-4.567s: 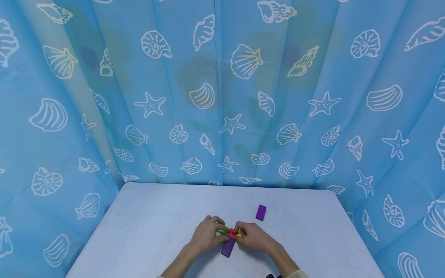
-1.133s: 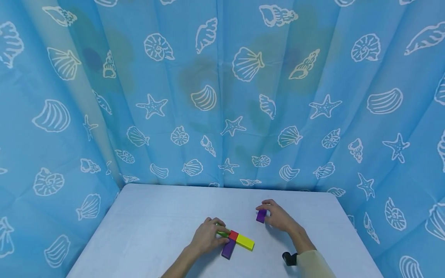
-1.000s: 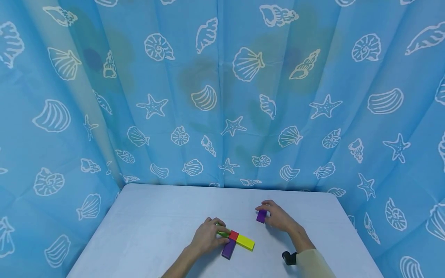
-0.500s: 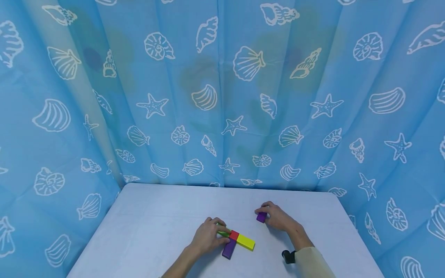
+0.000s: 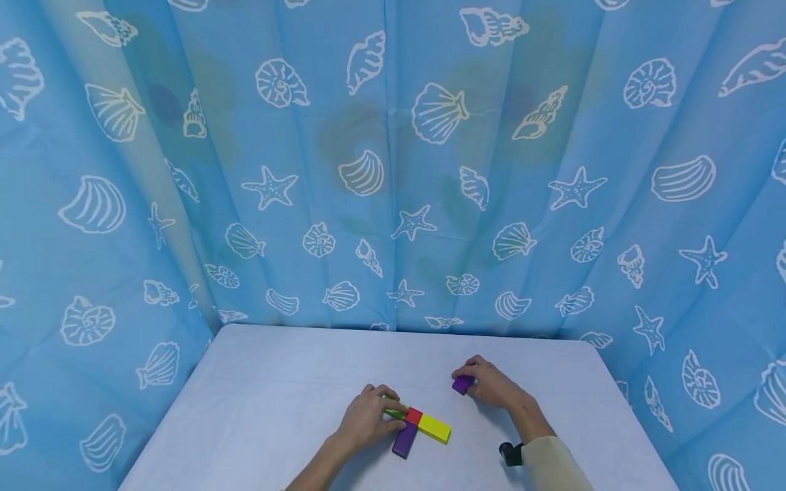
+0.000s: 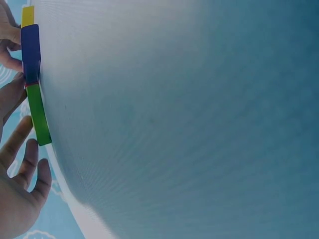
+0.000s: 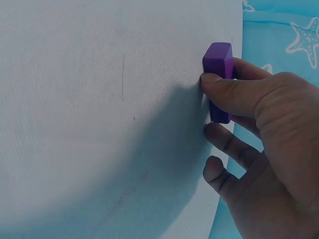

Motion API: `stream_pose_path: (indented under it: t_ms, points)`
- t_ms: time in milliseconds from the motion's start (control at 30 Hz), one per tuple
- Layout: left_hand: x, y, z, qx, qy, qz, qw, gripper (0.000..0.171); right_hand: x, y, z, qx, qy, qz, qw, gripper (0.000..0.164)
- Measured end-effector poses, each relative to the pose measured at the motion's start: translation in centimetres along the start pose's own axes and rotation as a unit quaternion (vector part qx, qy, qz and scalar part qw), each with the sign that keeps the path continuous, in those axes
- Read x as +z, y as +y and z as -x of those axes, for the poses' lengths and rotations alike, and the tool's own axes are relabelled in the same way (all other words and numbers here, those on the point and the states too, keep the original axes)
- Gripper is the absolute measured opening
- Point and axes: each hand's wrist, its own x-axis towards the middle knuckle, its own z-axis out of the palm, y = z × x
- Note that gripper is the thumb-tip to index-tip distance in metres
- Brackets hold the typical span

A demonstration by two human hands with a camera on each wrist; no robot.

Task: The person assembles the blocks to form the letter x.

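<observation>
In the head view, a red block point(image 5: 414, 417) lies on the table with a yellow block point(image 5: 434, 429) to its right and a dark purple block point(image 5: 404, 440) on its near side. A green block point(image 5: 396, 413) extends to its left, partly covered by my left hand point(image 5: 367, 417). The left wrist view shows thumb and index finger against that green block point(image 6: 39, 114). Farther back on the right, my right hand point(image 5: 491, 383) holds a second purple block point(image 5: 462, 385). Thumb and fingers pinch this block point(image 7: 218, 59) in the right wrist view, with its middle covered by the thumb.
A white-covered table point(image 5: 276, 382) carries the blocks. Behind it and along both sides hangs a blue curtain point(image 5: 393, 266) printed with shells and starfish. A small black object point(image 5: 511, 454) sits by the right sleeve point(image 5: 552, 464).
My right hand has left the red and yellow blocks, reached back and right, and taken hold of the lone purple block, which has turned slightly. The left hand stays at the green block.
</observation>
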Motion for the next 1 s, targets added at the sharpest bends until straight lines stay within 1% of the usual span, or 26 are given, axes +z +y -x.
stream_pose_path:
  t_ms: [167,400,700,1000]
  points:
    - [-0.07,0.03,0.06,0.002,0.004,-0.001,1.0,0.025,0.08,0.11,-0.05,0.002,0.0,-0.003,1.0,0.044]
    - [-0.22,0.11,0.12,-0.004,-0.002,0.005,1.0,0.025,0.12,0.23,-0.08,0.004,-0.001,-0.007,1.0,0.041]
    - [-0.22,0.17,0.18,-0.002,0.002,0.003,1.0,0.024,0.13,0.24,0.03,0.002,0.0,-0.01,1.0,0.038]
    - [-0.26,0.3,0.1,-0.007,0.0,0.004,1.0,0.024,0.13,0.19,0.02,-0.011,0.005,0.002,1.0,0.037]
